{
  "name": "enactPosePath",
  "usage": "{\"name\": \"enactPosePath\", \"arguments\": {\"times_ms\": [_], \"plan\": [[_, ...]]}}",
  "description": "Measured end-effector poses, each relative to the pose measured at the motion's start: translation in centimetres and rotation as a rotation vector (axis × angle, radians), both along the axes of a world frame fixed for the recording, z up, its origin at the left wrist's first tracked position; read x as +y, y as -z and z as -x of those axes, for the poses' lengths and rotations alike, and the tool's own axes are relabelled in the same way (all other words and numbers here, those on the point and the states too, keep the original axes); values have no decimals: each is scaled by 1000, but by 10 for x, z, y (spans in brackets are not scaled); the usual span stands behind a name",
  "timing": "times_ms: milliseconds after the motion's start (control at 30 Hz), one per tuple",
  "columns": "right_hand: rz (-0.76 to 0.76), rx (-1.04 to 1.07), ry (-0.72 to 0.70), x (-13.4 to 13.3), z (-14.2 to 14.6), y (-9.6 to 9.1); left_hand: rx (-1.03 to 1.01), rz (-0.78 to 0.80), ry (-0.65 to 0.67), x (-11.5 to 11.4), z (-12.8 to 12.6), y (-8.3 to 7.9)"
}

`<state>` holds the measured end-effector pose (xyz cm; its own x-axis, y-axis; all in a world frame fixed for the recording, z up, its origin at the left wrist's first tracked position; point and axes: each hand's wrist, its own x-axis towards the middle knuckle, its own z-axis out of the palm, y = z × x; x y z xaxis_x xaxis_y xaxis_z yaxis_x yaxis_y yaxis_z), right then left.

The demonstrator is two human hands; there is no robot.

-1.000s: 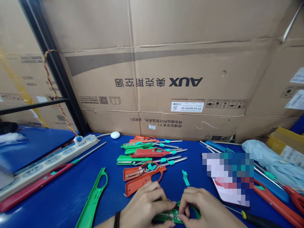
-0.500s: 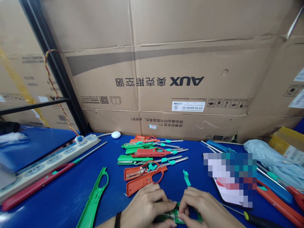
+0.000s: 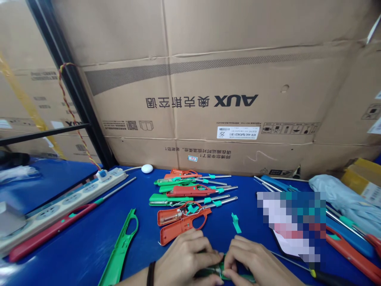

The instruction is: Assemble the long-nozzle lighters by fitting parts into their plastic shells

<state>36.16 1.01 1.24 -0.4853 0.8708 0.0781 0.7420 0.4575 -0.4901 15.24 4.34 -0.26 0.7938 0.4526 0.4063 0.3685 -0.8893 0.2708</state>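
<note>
The green casing (image 3: 210, 271) has shifted, less of its loop (image 3: 248, 277) showing beside the right hand (image 3: 250, 257); the view has swung slightly left.

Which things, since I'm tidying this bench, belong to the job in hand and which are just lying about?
Likely the job: green casing in left hand and right hand, loose green half-shell, row of lighters, turquoise clip, screwdriver.

Likely just lying about: phone, plastic bag, yellow carton, power strip.
</note>
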Motion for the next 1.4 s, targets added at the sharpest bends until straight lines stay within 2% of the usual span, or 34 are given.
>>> {"name": "enactPosePath", "arguments": {"times_ms": [267,600,800,967,1400], "plan": [[58,-38,3,0,-2,-12,30,21,3,0,0,-5],[161,-19,61,-1,-6,-16,19,12,6,1,1,-1],[157,-62,70,-2,-4,-14,38,32,9,3,2,-1],[75,-61,75,-3,3,-17,34,38,0,1,1,0],[65,-28,52,-2,1,-13,37,60,-3,1,0,-1]]}}
